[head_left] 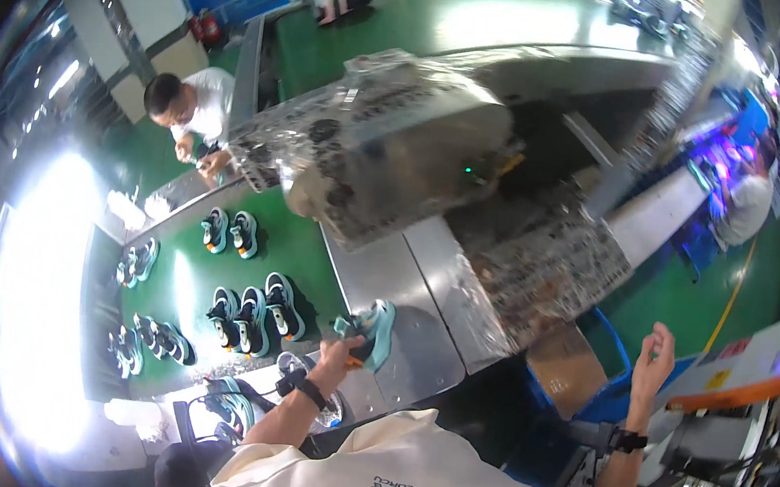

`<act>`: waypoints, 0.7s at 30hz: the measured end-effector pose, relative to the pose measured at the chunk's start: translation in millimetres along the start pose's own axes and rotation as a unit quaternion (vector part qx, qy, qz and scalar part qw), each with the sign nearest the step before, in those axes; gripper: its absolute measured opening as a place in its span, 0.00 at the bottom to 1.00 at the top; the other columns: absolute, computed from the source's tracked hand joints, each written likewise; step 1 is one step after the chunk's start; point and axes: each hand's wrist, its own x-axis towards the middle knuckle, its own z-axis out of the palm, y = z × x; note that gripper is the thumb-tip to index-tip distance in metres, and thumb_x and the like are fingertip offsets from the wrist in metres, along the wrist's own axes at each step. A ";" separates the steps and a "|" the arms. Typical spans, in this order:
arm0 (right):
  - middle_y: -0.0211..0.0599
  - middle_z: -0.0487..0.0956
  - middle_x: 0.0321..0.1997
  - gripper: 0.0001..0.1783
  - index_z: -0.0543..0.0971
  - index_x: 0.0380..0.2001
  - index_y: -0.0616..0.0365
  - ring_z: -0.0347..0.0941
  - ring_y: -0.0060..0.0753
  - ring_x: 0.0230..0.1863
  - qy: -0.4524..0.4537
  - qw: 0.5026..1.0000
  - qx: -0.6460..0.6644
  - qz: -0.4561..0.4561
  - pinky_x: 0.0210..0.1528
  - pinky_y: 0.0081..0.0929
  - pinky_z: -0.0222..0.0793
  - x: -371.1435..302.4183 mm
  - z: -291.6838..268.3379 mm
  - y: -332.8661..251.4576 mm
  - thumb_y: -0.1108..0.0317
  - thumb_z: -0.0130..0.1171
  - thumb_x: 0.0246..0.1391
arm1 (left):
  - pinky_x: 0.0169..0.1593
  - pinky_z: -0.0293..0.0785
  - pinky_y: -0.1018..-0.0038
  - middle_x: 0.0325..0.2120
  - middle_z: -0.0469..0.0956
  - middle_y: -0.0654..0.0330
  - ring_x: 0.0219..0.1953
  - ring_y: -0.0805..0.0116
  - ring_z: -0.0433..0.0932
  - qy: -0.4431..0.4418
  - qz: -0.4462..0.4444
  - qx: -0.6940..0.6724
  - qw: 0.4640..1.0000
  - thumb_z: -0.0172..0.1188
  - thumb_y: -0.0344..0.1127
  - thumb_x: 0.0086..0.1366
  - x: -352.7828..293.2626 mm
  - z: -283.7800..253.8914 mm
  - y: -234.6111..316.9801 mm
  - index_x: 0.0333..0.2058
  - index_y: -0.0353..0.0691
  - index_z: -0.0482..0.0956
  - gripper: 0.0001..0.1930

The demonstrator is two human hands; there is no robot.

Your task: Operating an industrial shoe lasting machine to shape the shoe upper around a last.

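Note:
My left hand (336, 360) is closed around a teal and dark sneaker (378, 335), held over the metal plate (427, 347) beside the green belt. To the left of it, a row of black, white and teal sneakers (252, 316) stands on the belt. Another sneaker (235, 405) lies partly hidden behind my left forearm. Raised on the right side, my right hand (653, 359) holds nothing, its fingers apart and loosely bent. The nearest thing below it is the blue-edged bin with a cardboard box (569, 369).
A bulky machine wrapped in shiny film (401, 140) rises ahead. More sneakers (229, 232) stand farther along the green belt (270, 212). One co-worker (200, 109) handles something at far left; another person (749, 200) sits at a purple-lit station on the right. An orange-edged panel (746, 384) juts in at right.

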 end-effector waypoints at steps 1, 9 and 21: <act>0.44 0.80 0.47 0.16 0.75 0.51 0.64 0.77 0.40 0.47 -0.020 0.999 -0.020 -0.025 0.49 0.36 0.73 23.6 15.2 -13.2 0.69 0.54 0.61 | 0.30 0.78 0.59 0.34 0.80 0.52 0.33 0.57 0.81 0.019 0.003 -0.002 1.000 0.65 0.24 0.56 34.7 -11.1 7.2 0.38 0.31 0.79 0.10; 0.55 0.77 0.40 0.19 0.77 0.41 0.67 0.75 0.46 0.43 -0.108 0.958 -0.263 -0.033 0.44 0.39 0.69 122.6 116.2 -36.4 0.60 0.45 0.68 | 0.27 0.75 0.63 0.28 0.79 0.56 0.26 0.62 0.78 0.148 0.113 -0.040 0.982 0.68 0.31 0.50 289.6 -74.5 113.6 0.37 0.31 0.79 0.16; 0.48 0.63 0.22 0.19 0.69 0.28 0.64 0.60 0.45 0.24 -0.099 0.970 -0.205 -0.088 0.31 0.41 0.59 128.9 140.1 -21.8 0.59 0.44 0.68 | 0.34 0.74 0.76 0.32 0.77 0.60 0.30 0.75 0.74 0.148 0.371 0.141 0.906 0.62 0.38 0.64 309.8 -148.2 339.8 0.53 0.30 0.73 0.22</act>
